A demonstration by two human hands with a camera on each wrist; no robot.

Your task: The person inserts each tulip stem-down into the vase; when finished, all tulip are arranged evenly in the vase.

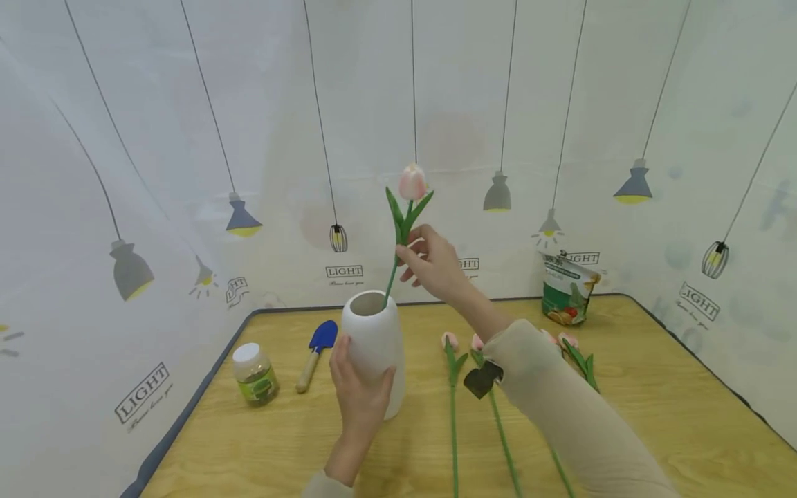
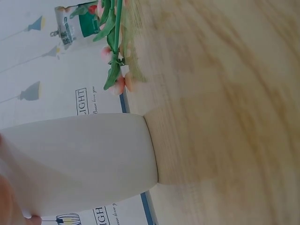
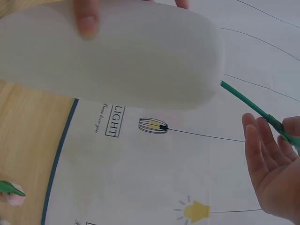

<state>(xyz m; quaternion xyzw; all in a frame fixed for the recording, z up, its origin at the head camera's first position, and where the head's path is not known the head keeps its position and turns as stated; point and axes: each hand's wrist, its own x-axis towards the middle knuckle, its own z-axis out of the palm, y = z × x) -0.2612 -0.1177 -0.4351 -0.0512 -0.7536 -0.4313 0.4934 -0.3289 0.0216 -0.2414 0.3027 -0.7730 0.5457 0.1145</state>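
A white vase [image 1: 373,346] stands on the wooden table, its round mouth facing up. My left hand [image 1: 361,391] grips its side, thumb and fingers spread around the lower body. Above the vase, my right hand [image 1: 432,266] pinches a pink tulip [image 1: 412,183] by its green stem, just under the leaves. The flower points up and the stem slants down to the vase mouth. In the right wrist view, the stem's cut end [image 3: 229,88] shows right at the rim. The left wrist view has the vase's base [image 2: 152,150] at the tabletop.
Several more tulips [image 1: 453,401] lie to the right, partly under my right sleeve. Left of the vase are a blue hand trowel [image 1: 322,337] and a white-lidded jar [image 1: 257,377]. A green and white pouch [image 1: 568,289] stands at the back right, before the printed wall sheet.
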